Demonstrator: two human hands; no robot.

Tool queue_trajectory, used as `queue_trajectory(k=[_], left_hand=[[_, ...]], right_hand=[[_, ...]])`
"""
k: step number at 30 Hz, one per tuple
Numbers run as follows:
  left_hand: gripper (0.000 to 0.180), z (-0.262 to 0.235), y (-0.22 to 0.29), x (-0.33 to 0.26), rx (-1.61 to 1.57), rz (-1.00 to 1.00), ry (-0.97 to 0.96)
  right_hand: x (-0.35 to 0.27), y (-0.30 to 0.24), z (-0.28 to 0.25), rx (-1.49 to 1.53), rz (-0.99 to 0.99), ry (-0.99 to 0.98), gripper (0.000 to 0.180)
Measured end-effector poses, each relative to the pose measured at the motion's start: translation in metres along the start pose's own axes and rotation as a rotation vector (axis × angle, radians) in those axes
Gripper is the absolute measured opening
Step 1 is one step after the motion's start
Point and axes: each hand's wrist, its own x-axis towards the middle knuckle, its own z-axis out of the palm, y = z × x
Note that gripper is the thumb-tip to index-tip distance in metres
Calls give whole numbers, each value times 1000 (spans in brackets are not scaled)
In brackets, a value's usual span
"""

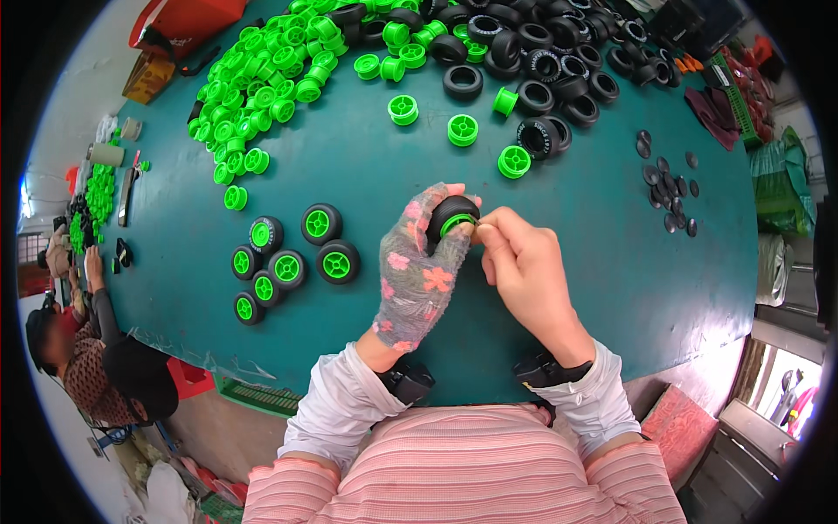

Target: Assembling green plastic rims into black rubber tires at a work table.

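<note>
My left hand, in a grey fingerless glove with pink flowers, is closed round a small toy wheel. The wheel has a black tyre and a bright green rim, which faces toward me. My right hand is bare and pinches with thumb and forefinger at the wheel's right edge; what lies between those fingertips is too small to make out. Several wheels with green rims inside black tyres lie on the table left of my hands. Ahead of my hands are loose green rims and a loose black tyre.
The green table carries a heap of green rims at far left and a tyre pile at far right. Small black discs lie on the right. Another person sits at the left edge, near a red stool.
</note>
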Motion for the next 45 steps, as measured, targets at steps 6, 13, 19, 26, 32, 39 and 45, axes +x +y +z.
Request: queue_trajectory(k=[6,13,19,26,32,39,45], left_hand=[[40,1,-1,-2,72,-1,4],[38,-6,-8,1,190,40,-19],[39,-7,2,4,135,18,-59],[39,-6,2,3,216,85,-119],[42,-19,-2,7,217,24,-279],[44,-1,5,3,87,6,-65],[39,-11,3,3,128,-87,-169]], right_hand=[[-2,6,6,-274,-212,82,9],[-2,7,5,-620,-420,72,11],[-1,-1,7,-474,-250,195,25],[-5,1,7,-505,-337,122,32],[-6,0,6,-718,-431,59,31],[-1,4,5,-561,-353,172,35],[-4,0,4,-731,-434,101,37]])
